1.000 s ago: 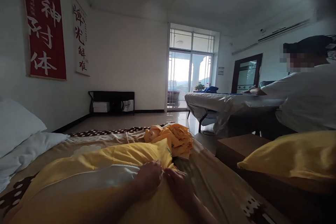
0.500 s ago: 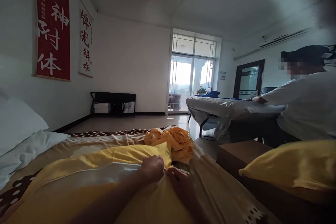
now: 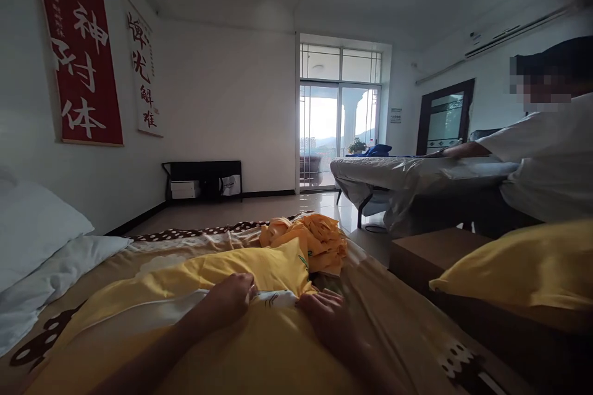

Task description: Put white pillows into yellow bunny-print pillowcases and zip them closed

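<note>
On bed [image 3: 393, 327], low centre: yellow pillowcase [image 3: 222, 271] lying flat, white pillow [image 3: 152, 315] showing at its open edge. Left hand [image 3: 231, 297] curled, pinching that edge; right hand [image 3: 327, 318] curled on cloth, grip unclear. Apart, likely to spread the opening. Beyond: crumpled orange cloth [image 3: 319, 241]. Right: co-worker [image 3: 546, 160] at second bed [image 3: 407, 176].

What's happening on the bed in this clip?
A person has both hands on a yellow pillow lying on the bed. The left hand and the right hand grip the open edge of its yellow cover, with a strip of white inner pillow showing between them. A crumpled orange cloth lies just beyond. At the right, another person leans over a second bed.
</note>
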A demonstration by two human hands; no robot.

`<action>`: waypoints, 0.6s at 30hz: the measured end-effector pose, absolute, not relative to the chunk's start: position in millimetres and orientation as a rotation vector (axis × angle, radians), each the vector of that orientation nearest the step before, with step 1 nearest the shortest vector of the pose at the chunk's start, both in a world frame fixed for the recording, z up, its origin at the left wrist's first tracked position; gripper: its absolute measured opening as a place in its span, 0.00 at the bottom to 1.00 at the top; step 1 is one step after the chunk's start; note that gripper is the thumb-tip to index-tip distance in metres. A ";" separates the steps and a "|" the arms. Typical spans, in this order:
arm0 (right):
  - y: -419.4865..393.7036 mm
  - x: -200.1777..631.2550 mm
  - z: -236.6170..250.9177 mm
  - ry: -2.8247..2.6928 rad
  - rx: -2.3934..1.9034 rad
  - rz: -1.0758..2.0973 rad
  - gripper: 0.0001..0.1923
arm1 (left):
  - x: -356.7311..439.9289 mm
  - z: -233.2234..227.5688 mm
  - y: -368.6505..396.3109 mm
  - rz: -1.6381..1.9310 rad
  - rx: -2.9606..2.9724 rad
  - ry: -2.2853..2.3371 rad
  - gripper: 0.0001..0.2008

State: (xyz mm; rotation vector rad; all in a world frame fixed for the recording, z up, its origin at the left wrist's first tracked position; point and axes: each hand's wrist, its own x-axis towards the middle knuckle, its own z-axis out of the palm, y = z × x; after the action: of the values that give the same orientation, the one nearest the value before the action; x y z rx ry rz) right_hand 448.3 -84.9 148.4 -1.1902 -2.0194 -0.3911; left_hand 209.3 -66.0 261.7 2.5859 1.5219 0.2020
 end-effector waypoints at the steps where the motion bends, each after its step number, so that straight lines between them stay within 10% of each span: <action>1: -85.6 448.5 152.0 -2.006 -1.209 -0.370 0.18 | 211.8 262.8 -67.5 0.226 2.576 1.532 0.12; 18: -83.7 376.9 184.9 -1.934 -1.116 -0.125 0.12 | 199.1 265.1 -76.4 0.398 2.624 1.348 0.11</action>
State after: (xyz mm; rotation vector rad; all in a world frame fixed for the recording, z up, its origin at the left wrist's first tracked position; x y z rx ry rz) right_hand 376.9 -83.7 184.9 -1.1158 -1.9342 -0.1252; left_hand 199.1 -76.4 265.1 2.6242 1.3482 0.3978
